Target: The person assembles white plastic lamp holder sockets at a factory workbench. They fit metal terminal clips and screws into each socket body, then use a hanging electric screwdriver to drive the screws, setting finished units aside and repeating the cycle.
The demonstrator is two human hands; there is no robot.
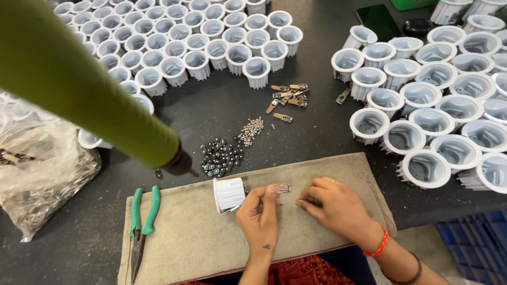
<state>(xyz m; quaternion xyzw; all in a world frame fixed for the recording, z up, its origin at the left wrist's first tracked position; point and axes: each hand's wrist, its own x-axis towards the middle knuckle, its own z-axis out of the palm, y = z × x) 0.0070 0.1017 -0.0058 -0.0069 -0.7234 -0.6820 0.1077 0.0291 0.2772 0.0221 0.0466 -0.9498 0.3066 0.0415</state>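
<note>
A: On the beige cloth mat (pixel 200 232) at the near edge of the dark table (pixel 317 137), what are the two hands doing?

B: The left hand (pixel 260 216) pinches a small metal spring clip (pixel 284 188) between thumb and fingertips, holding it up just right of a white ribbed plastic housing (pixel 229 194). That housing lies on its side on the mat, touching the left hand's fingers.

A: And the right hand?

B: The right hand (pixel 334 205) rests on the mat just beside the left, fingers curled down and closed toward the clip. Whether it grips anything under those fingers I cannot tell.

A: What lies around them?

B: Green-handled pliers (pixel 141 221) sit on the mat's left end. Beyond the mat there is a heap of small dark fittings (pixel 221 157), then a little pile of silver screws (pixel 250 130), then loose brass-coloured clips (pixel 288 95). White housings stand in rows at the far left (pixel 200 42), and larger ones crowd the right side (pixel 422 105). A clear plastic bag (pixel 37 169) lies at the left edge. An olive-green tube (pixel 79 79) with a dark tip hangs over the table, near the fittings.
</note>
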